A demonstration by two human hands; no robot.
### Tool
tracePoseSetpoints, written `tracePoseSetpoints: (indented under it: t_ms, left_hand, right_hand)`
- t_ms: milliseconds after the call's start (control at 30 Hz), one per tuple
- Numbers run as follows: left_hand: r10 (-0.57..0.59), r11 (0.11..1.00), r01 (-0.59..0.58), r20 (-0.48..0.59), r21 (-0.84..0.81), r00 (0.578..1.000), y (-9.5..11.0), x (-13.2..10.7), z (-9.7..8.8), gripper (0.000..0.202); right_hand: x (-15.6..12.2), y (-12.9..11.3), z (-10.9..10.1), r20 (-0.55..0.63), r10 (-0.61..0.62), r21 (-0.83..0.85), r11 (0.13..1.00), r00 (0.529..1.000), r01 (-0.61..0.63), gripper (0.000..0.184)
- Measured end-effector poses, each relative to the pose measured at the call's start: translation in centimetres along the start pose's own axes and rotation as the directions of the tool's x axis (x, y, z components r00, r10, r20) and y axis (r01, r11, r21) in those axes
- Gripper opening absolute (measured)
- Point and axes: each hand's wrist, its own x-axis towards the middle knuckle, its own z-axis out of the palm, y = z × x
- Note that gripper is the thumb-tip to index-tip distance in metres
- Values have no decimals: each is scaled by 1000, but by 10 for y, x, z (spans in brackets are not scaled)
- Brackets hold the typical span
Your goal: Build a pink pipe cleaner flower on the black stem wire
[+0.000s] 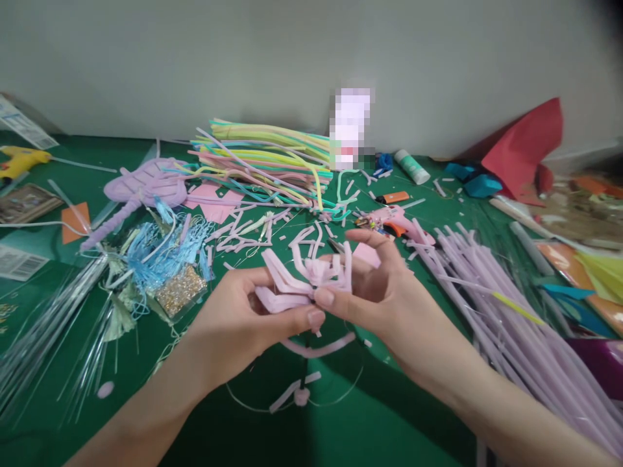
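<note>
Between my two hands, above the green tabletop, is a flower-like piece of lilac pipe cleaners [288, 285], bent into petal-like loops that meet in the middle. My left hand [243, 318] grips it from the left, thumb along its lower edge. My right hand [382, 295] pinches near the centre with its thumb, the fingers curled behind. Some fingertips are hidden behind the piece. Below it show a curved lilac strip [321, 350], a thin wire loop [357, 383] and a small pinkish knob [302, 397]. Short lilac offcuts [238, 235] lie scattered beyond my hands.
Coloured pipe cleaners [272, 162] are piled at the back; a lilac bundle [511, 324] lies right. A pink glue gun [406, 224] and orange lighter [393, 197] lie beyond my right hand. Leftward are blue tassels [156, 250], a bead packet [180, 292], a lilac fan-shaped piece [146, 183] and a yellow glue gun [22, 162].
</note>
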Motion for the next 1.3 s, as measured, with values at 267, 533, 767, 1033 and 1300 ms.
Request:
tracePoseSetpoints:
  t_ms: [267,533,767,1033,1300]
  left_hand:
    - [-8,998,8,2,-62,1000,2,-3,1,22]
    - [13,999,-11,55,-36,998,2,-7,2,18]
    - [25,1000,-26,61,1,998,2,-6,3,17]
    - [39,998,-35,101,-45,994,-2,-6,2,21]
    - [60,998,-58,107,-23,992,-3,-6,2,20]
  right_hand:
    - [3,-13,-12,107,-750,-764,358,652,537,9]
    - [1,-17,-14,122,-738,-793,330,664,512,6]
    - [1,-24,-19,250,-707,-773,265,661,576,9]
    - [2,-27,-21,252,-569,-676,476,783,563,4]
    - [2,-23,-21,202,-509,-548,649,837,527,2]
